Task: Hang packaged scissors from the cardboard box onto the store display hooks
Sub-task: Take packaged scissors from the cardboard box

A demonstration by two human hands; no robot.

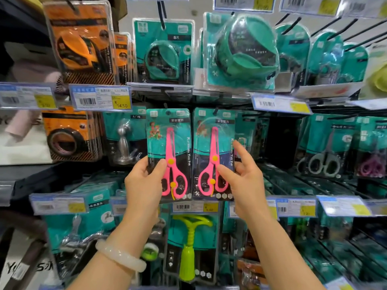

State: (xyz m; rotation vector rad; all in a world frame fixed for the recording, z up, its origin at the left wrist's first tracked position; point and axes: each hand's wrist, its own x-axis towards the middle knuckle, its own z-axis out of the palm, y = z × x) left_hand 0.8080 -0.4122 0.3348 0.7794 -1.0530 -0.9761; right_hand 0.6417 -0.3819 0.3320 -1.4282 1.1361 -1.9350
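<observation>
Two teal packs of pink scissors are up in front of the display. My left hand (144, 181) grips the left pack (169, 153) by its lower left edge, thumb on the front. The right pack (213, 153) hangs with a dark hook (215, 111) at its top hole. My right hand (245, 176) pinches that pack at its lower right, thumb on the front and fingers behind its edge. The cardboard box is out of view.
Teal tape measure packs (163, 51) hang on the row above. Grey scissors packs (326, 147) hang to the right, a door stopper pack (125, 139) to the left. Price tags (100, 98) line the rails. A green-handled tool pack (191, 243) hangs below.
</observation>
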